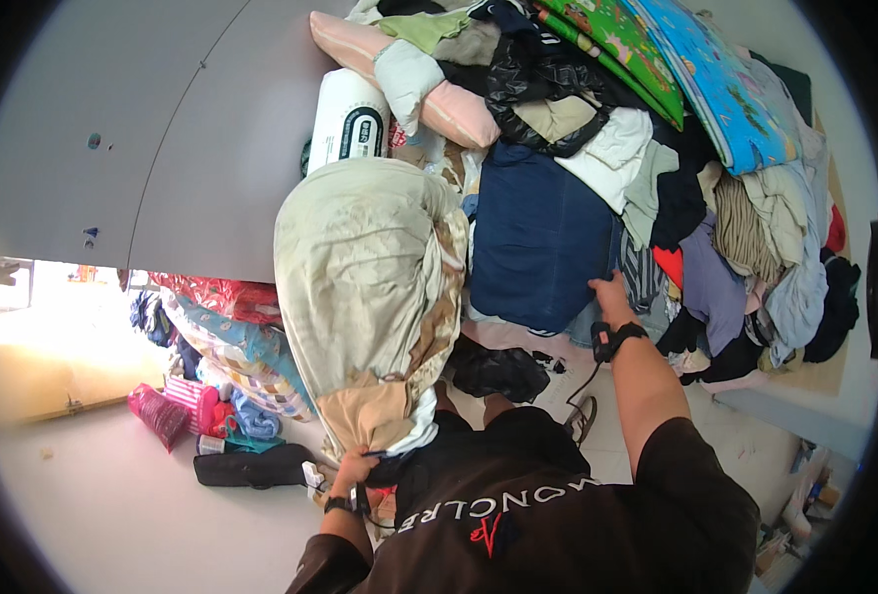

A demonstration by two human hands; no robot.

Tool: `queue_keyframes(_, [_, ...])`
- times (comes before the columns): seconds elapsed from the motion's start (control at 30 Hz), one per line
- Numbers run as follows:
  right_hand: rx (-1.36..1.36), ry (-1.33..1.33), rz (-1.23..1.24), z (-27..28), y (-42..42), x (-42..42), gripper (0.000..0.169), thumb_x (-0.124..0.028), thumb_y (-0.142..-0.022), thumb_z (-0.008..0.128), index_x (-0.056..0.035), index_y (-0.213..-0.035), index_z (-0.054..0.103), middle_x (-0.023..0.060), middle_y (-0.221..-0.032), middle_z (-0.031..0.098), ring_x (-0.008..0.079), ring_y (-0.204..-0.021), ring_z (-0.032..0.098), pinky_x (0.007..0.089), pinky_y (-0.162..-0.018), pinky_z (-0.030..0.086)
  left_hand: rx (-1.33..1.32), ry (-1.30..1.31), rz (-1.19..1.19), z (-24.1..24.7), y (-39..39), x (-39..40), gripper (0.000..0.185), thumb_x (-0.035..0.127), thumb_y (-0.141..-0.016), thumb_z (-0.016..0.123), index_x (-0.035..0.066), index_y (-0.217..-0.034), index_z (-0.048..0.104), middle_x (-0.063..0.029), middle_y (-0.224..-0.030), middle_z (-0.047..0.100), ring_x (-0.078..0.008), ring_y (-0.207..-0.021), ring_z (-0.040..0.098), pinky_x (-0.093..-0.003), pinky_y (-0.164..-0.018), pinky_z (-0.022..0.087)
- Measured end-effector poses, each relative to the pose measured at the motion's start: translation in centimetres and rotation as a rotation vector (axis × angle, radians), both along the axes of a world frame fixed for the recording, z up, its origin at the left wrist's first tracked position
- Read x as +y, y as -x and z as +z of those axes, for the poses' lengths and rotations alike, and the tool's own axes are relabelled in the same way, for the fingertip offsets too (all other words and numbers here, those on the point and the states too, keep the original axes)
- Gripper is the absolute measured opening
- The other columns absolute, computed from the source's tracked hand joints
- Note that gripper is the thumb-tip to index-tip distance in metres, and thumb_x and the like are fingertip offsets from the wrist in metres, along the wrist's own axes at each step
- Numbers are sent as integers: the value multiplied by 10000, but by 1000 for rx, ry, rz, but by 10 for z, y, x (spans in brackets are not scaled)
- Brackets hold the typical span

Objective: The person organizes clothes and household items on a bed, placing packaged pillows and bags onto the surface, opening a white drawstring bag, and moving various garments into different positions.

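Note:
My left hand [357, 466] is closed on the gathered lower end of a large cream fabric bundle [350, 260], stained brown along its right side. Tan and white cloth shows close above the fingers. To the right lies a navy folded fabric bundle [539, 237]. My right hand [608, 292] is at its lower right edge; the fingers touch the navy fabric, but whether they grip it is unclear. Beside that hand are striped cloth [638, 278] and a big heap of clothes, with a purple garment [714, 286] in it.
Pink pillows [457, 111] and a white cylindrical package [350, 122] lie beyond the bundles. Folded play mats [736, 89] rest on the clothes. A black case [253, 466] and a pink bag [158, 416] lie on the floor at left. A black plastic bag [498, 371] is near my legs.

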State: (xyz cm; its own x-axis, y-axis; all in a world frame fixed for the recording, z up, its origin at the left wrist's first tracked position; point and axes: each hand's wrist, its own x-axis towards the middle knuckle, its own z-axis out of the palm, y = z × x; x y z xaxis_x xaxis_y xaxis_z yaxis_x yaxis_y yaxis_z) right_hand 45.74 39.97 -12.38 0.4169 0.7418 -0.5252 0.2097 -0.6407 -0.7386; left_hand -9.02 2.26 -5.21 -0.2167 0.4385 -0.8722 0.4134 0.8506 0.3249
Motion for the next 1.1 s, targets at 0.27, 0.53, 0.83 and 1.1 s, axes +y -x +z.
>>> queue_keyframes(0.27, [536, 12, -130, 1, 24, 25, 727, -94, -807, 675, 66, -1388, 269, 235, -1302, 487, 366, -1124, 527, 458, -964, 432, -17, 77, 436, -7, -11, -118, 252, 157, -815, 645, 14, -1022, 666, -18, -841, 652, -112, -732, 580, -276, -672, 473])
queue_keyframes(0.53, [706, -12, 116, 45, 88, -27, 598, -42, -817, 606, -17, -1383, 414, 131, -1297, 542, 269, -1127, 537, 370, -995, 409, -56, 7, 311, -13, 18, -41, 345, 136, -849, 623, 23, -1175, 619, -52, -907, 664, -153, -792, 608, -286, -724, 493])
queue_keyframes(0.83, [297, 629, 765, 91, 79, -146, 718, -284, -748, 741, 65, -1311, 463, 165, -1220, 591, 254, -1082, 571, 347, -951, 429, 224, -321, -775, -58, 123, 110, 828, 224, -307, 787, 91, -1099, 584, -210, -910, 643, -397, -931, 616, -448, -779, 494])
queue_keyframes(1.1, [-121, 718, 1143, 56, 57, -252, 611, -352, -683, 729, 14, -1158, 614, 237, -1147, 624, 365, -1065, 599, 402, -919, 470, -487, -247, 959, -112, 123, 278, 120, 102, -869, 511, 38, -862, 613, -85, -777, 634, -240, -649, 608, -407, -589, 505])
